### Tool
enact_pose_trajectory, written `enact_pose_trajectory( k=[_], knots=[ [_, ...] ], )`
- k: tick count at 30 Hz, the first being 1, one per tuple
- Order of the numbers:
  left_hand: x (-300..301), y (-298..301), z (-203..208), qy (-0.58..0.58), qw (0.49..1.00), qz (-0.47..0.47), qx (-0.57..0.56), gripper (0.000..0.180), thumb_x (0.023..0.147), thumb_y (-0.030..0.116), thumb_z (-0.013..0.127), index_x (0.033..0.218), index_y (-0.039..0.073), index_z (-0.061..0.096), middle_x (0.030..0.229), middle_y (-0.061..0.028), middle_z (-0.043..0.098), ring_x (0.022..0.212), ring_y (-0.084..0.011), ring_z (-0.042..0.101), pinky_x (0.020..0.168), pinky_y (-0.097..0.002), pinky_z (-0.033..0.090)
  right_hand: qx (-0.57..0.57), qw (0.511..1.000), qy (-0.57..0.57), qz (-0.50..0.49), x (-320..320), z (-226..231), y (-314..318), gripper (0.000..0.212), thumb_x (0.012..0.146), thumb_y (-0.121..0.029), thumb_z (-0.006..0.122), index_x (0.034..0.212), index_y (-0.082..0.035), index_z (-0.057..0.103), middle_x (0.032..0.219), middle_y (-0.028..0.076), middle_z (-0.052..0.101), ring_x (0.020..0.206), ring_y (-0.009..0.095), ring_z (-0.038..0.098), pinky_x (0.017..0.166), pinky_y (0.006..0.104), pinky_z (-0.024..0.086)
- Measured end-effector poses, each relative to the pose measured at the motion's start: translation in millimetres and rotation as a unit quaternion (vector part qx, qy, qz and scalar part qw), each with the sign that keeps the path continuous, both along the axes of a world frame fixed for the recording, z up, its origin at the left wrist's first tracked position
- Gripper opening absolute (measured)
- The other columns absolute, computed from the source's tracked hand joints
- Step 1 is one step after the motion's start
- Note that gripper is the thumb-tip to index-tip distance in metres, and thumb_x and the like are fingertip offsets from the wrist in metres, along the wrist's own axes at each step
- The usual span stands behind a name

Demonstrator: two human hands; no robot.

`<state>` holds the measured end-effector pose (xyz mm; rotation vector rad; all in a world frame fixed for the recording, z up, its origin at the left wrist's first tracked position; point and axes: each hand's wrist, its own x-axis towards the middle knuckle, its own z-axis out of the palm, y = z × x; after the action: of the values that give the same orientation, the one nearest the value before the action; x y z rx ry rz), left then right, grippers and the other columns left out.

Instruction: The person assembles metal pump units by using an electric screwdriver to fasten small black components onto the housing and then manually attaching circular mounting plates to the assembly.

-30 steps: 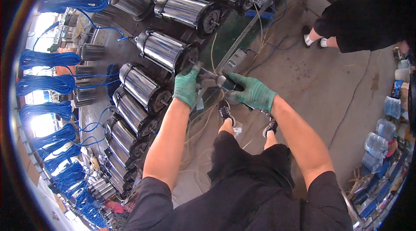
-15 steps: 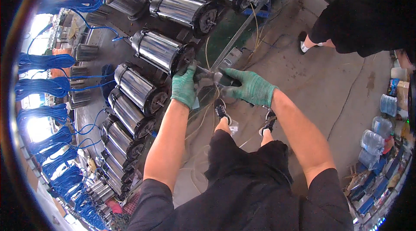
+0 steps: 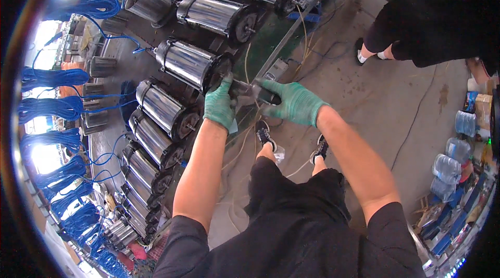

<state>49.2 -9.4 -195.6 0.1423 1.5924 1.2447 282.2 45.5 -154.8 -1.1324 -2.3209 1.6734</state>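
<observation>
My right hand [image 3: 299,102], in a green knit glove, is closed round a dark handheld power tool [image 3: 267,94] with a greyish front part. Its front points left, at the black end face of a shiny steel motor cylinder [image 3: 186,62]. At the lower edge of that end face is my left hand [image 3: 219,103], gloved alike. The left fingers curl in beside the tool's front. What they pinch is hidden. A thin shaft shows between the end face and the tool.
More steel motors [image 3: 213,13] lie in a slanting row on a dark bench, with coiled blue cables [image 3: 52,105] at left. A person in black shorts [image 3: 396,35] stands at upper right. Hoses [image 3: 237,161] trail over the floor. Plastic bottles [image 3: 447,168] stand at right.
My right hand and the tool have moved slightly left, and more of the tool's dark body shows. My left hand stays at the motor's end. The other person's legs have shifted slightly left.
</observation>
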Motion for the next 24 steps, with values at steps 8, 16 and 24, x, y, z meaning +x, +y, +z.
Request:
enact_pose_trajectory(
  k=[8, 16, 24],
  knots=[
    [16.2, -8.9, 7.8, 0.039, 0.996, -0.084, 0.020, 0.026, 0.094, 0.037, 0.079, 0.088, 0.012, 0.070, 0.077, 0.0006, 0.065, 0.059, -0.0084, 0.053, 0.048, -0.0245, 0.039, -0.059, 0.995, 0.074, -0.041, 27.6, -30.1, -24.8, 0.085, 0.084, -0.027, 0.078, 0.158, -0.012, 0.040, 0.127, 0.014, 0.069, 0.113, 0.025, 0.064, 0.099, 0.0365, 0.051],
    [66.4, -17.3, 48.6, -0.327, 0.938, -0.098, 0.057, 0.031, 0.102, 0.022, 0.048, 0.120, 0.001, 0.061, 0.099, -0.0092, 0.067, 0.075, -0.0155, 0.064, 0.053, -0.0224, 0.051, -0.202, 0.933, 0.263, -0.140, 112.0, -35.9, -38.9, 0.089, 0.083, -0.004, 0.078, 0.161, -0.006, 0.035, 0.147, 0.001, 0.054, 0.127, 0.010, 0.053, 0.106, 0.0285, 0.046],
    [124.2, -30.4, 87.0, -0.315, 0.935, -0.139, 0.089, 0.026, 0.102, 0.006, 0.050, 0.126, 0.000, 0.059, 0.107, -0.0109, 0.067, 0.082, -0.0159, 0.068, 0.052, -0.0195, 0.052, -0.251, 0.895, 0.337, -0.147, 186.3, -17.2, -47.1, 0.087, 0.085, 0.007, 0.073, 0.162, -0.006, 0.034, 0.144, 0.000, 0.054, 0.123, 0.010, 0.053, 0.101, 0.0273, 0.049]
  ],
)
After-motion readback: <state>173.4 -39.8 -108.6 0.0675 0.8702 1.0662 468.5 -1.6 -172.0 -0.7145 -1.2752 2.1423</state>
